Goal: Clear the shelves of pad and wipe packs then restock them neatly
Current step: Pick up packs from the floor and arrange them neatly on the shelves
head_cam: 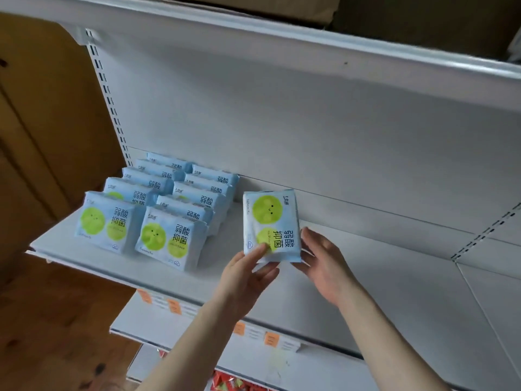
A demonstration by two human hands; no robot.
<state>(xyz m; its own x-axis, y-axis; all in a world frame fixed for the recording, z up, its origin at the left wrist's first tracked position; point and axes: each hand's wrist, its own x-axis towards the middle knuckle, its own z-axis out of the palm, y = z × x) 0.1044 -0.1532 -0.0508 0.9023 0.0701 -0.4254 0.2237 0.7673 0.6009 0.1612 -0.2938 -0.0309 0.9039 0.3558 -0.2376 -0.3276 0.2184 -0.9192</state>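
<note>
A light-blue pad pack (270, 221) with two green circles stands turned on its side above the white shelf (366, 277). My left hand (248, 275) pinches its lower left corner, thumb on the front. My right hand (324, 261) holds its lower right edge with fingers curled behind. Two rows of several identical packs (158, 210) lean in line on the left part of the shelf.
The shelf's back panel (310, 122) rises behind, and an upper shelf (338, 43) with cardboard boxes hangs overhead. Orange price tags (173, 306) line the shelf's front edge. A lower shelf (253, 362) shows red packs beneath. Wooden floor lies to the left.
</note>
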